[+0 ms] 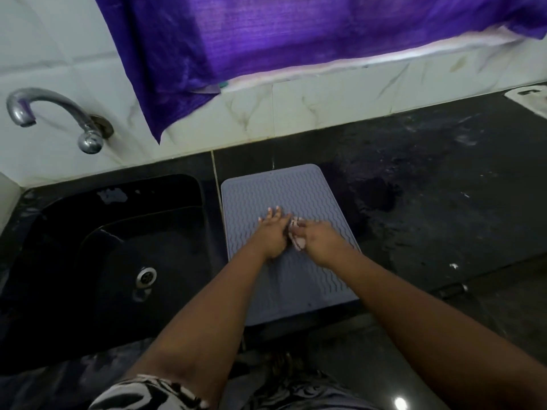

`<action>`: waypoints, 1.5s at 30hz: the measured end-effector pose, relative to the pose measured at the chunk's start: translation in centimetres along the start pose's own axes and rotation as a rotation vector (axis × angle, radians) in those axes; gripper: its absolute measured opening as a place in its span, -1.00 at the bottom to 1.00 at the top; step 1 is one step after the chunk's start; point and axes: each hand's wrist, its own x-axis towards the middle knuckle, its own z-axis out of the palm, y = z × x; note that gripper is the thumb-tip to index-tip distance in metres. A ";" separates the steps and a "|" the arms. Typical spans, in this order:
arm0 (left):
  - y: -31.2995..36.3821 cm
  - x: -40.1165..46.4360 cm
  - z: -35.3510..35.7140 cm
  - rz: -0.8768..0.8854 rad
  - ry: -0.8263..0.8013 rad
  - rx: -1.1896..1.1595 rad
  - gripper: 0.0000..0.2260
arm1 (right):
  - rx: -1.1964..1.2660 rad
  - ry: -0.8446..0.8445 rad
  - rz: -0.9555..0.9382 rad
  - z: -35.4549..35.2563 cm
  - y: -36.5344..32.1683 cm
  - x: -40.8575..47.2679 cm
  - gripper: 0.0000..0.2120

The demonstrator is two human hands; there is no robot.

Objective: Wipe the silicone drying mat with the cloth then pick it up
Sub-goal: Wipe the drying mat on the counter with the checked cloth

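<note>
Head view: looked down on black stone counter (pixel 429 202), bare and broad to the right of the mat, with black sink (pixel 97 247) sunk just beside the mat's left edge. Purple curtain (pixel 266 39) hung over the tiled wall behind; chrome tap (pixel 53 113) over the sink. Grey silicone drying mat (pixel 281 187), wavy-ribbed, lay flat near the counter's front edge, back edge short of the wall. Left hand (pixel 270 235) pressed flat on the mat's middle, fingers spread, gripping nothing. Right hand (pixel 318 239) just beside it, fingers curled around a small bunched pale cloth (pixel 296 239) held against the mat.
</note>
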 end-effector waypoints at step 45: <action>-1.7 5.4 -6.3 -0.194 0.178 -0.026 -0.57 | 0.931 -0.166 0.245 -9.4 3.8 7.8 -0.66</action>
